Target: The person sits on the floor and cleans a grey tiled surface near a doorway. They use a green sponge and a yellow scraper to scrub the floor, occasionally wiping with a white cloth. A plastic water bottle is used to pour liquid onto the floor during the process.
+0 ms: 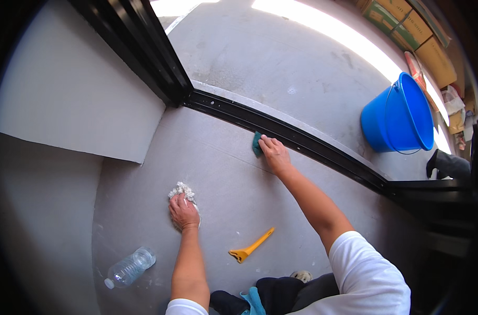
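My right hand [275, 153] holds a dark green scouring pad [257, 144] against the grey floor, just beside the inner edge of the black metal door track [262, 122]. Under my left hand [182, 212] is a bunched white cloth [182, 190] with a shaggy edge, resting on the floor. A yellow plastic scraper [251, 246] lies on the floor between my forearms. To the left of my left forearm, a clear plastic bottle [130, 267] with a white cap lies on its side. A light blue cloth [253, 301] is at my dark trousers.
Beyond the track, a blue bucket [396, 116] with a wire handle stands on the outer floor. Cardboard boxes [418, 29] are stacked at the upper right. A grey wall [77, 82] is on the left, meeting a black door frame [144, 51]. Something black lies near the bucket.
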`<state>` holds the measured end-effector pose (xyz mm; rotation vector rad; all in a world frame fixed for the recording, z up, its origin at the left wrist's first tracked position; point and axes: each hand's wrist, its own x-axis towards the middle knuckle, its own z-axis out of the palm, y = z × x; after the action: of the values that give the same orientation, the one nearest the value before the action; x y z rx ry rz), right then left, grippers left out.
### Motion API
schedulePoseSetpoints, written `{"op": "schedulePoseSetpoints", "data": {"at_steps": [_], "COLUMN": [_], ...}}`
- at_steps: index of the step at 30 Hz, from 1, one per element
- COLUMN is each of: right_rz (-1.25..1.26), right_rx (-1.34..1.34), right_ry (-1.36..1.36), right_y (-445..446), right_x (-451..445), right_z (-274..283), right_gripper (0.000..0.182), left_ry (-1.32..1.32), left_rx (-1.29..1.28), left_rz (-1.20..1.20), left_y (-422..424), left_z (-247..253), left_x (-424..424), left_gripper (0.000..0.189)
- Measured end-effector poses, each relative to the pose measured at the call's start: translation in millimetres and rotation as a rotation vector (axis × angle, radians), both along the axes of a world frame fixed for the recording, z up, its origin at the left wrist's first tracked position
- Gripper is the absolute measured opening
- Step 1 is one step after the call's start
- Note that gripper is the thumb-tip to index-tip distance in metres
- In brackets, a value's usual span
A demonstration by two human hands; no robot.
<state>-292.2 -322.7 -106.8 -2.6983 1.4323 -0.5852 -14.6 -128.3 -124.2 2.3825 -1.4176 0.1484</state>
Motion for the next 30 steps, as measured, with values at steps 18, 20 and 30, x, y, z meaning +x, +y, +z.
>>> {"op": "schedulePoseSetpoints", "data": {"at_steps": [18, 20, 30], "right_rz": [-1.206, -1.186, -0.831], "right_rx": [0.272, 0.288, 0.157], "right_ry": [-0.877, -0.959, -1.219], "right_y": [293.3, 285.4, 207.8], "right_x": [-309.4, -298.3, -265.0], "right_z": [53.7, 52.1, 79.0], "right_gripper": [0.025, 0.024, 0.021], "left_ry": [-0.046, -0.077, 0.594], "left_rx": [0.021, 0.057, 0.218], "left_rz": [-0.407, -0.595, -1.302], "left_y": [-180.5, -154.0, -31.7], "left_z": [-4.6, -2.4, 35.5], "left_x": [-256.5, -308.6, -390.6], "left_gripper": [0.019, 0.023, 0.017]}}
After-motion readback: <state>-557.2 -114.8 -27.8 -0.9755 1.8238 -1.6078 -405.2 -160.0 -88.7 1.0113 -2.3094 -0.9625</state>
